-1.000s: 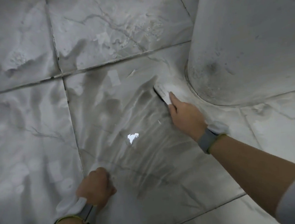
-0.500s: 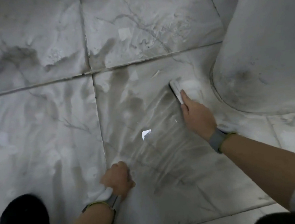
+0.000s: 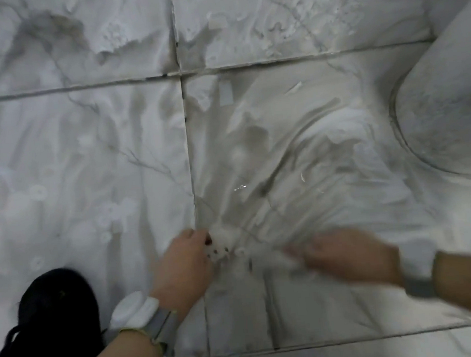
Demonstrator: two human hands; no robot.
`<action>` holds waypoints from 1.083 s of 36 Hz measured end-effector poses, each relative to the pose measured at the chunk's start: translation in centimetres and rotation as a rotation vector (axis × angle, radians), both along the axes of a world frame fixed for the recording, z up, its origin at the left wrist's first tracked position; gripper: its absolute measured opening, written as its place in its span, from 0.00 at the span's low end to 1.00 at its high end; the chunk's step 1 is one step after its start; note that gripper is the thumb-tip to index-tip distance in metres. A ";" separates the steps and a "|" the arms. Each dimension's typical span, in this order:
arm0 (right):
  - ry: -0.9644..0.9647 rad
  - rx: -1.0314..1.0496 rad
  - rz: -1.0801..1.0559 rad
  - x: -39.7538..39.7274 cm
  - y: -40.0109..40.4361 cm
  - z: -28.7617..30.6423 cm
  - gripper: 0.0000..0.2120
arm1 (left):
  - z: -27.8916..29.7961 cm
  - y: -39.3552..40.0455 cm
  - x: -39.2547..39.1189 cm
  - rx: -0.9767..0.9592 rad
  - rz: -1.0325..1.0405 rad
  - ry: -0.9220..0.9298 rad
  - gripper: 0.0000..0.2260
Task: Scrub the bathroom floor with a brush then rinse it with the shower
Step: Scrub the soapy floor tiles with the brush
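1. Two hands: left hand (image 3: 185,264) a curled fist on the soapy floor (image 3: 85,163); right hand (image 3: 349,256) blurred, grip unclear.
2. One brush, lost in blur.
3. One black shoe (image 3: 50,317).

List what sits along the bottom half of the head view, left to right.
Black shoe → left hand → foam clump → right hand, blurred → white rounded base, higher up at the right edge.

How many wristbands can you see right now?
2: one on the left wrist, bottom centre, with a white pad; one on the right wrist, far right, blurred.
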State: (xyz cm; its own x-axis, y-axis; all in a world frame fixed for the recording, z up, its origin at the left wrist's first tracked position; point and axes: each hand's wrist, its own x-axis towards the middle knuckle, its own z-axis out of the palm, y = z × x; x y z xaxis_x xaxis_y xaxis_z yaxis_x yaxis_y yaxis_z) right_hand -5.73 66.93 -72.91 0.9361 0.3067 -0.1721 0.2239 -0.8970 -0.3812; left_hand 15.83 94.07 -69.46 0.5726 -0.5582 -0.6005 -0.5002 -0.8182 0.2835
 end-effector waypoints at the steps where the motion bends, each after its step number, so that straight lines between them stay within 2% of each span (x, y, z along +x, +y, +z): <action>1: -0.009 0.024 -0.142 3.0 -1.9 0.3 0.27 | 0.3 1.1 0.7 -0.028 0.052 -0.084 0.07; 5: -0.058 -0.080 -0.702 13.8 -10.1 1.2 0.26 | 1.3 4.2 3.5 0.004 0.116 -0.311 0.19; 7: -0.047 -0.136 -0.820 17.2 -11.5 2.0 0.25 | 1.5 4.9 4.4 0.086 0.068 -0.324 0.26; 9: -0.074 -0.137 -0.785 17.5 -9.8 2.2 0.26 | 1.6 4.5 4.9 0.162 0.015 -0.259 0.30; 12: -0.124 -0.110 -0.510 14.0 -2.7 2.2 0.27 | 2.2 4.0 5.1 0.235 0.000 -0.178 0.30; 15: -0.014 0.030 -0.163 7.3 5.3 2.8 0.26 | 2.1 4.5 5.2 0.244 -0.006 -0.143 0.29; 18: 0.104 0.082 0.140 -0.5 10.0 2.7 0.26 | 1.9 4.6 5.3 0.252 -0.036 -0.118 0.30; 21: 0.063 0.061 0.259 -3.6 10.2 2.0 0.21 | 2.0 4.1 5.6 0.268 -0.054 -0.097 0.30; 23: 0.056 0.044 0.227 -2.5 8.5 1.4 0.19 | 2.2 3.8 5.5 0.284 -0.053 -0.097 0.30; 25: 0.087 0.019 0.138 0.5 5.5 0.8 0.24 | 2.3 3.7 5.4 0.292 -0.046 -0.100 0.30; 28: 0.076 0.025 -0.184 7.5 0.7 0.6 0.26 | 2.3 3.8 5.2 0.302 -0.040 -0.101 0.30; 31: -0.077 -0.053 -0.523 15.1 -4.6 0.4 0.26 | 2.4 3.6 5.0 0.320 -0.040 -0.091 0.32; 34: -0.077 -0.095 -0.782 19.7 -8.0 1.3 0.24 | 2.5 3.3 5.1 0.328 -0.024 -0.087 0.33; 36: -0.117 -0.112 -0.747 19.2 -7.0 1.5 0.25 | 2.5 3.3 5.1 0.333 -0.017 -0.078 0.32; 39: -0.117 -0.052 -0.535 14.4 -1.6 1.4 0.27 | 2.6 3.3 5.4 0.335 -0.020 -0.067 0.32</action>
State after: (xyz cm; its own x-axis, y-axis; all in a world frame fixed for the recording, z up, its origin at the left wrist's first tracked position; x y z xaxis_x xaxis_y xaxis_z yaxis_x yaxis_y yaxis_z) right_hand 8.68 65.37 -71.51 0.9728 -0.2237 -0.0598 -0.2307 -0.9141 -0.3333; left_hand 21.20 97.40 -66.90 0.6080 -0.3478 -0.7137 -0.5253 -0.8503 -0.0332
